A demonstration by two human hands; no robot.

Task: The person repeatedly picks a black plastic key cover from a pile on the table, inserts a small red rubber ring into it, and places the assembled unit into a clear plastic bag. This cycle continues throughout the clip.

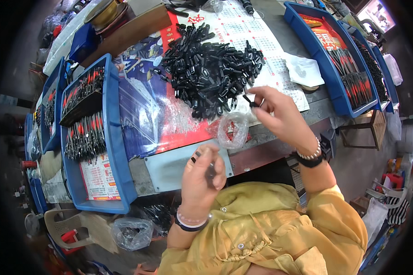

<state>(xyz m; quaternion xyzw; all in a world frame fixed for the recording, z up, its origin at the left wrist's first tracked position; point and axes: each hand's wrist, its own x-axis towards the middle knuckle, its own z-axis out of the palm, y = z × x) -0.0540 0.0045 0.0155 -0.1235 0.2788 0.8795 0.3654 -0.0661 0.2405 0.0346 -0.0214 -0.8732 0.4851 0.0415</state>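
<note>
A large heap of small black oblong plastic parts [202,68] lies on the paper-covered table ahead of me. My right hand [277,110] is at the heap's near right edge, its thumb and fingers pinching a small black part [252,103]. Closer to me, my left hand [203,169] is curled above a pale grey plate [163,170]. A small dark piece [193,159] pokes out by its fingers; the rest of that piece is hidden. Between the hands stands a round clear plastic bag [233,131], with something red showing through it.
At left, a blue tray [109,105] holds rows of black parts with red marks. A similar blue tray [326,73] stands at right. A white paper packet [304,69] lies right of the heap. A woven chair [80,224] stands below the left tray.
</note>
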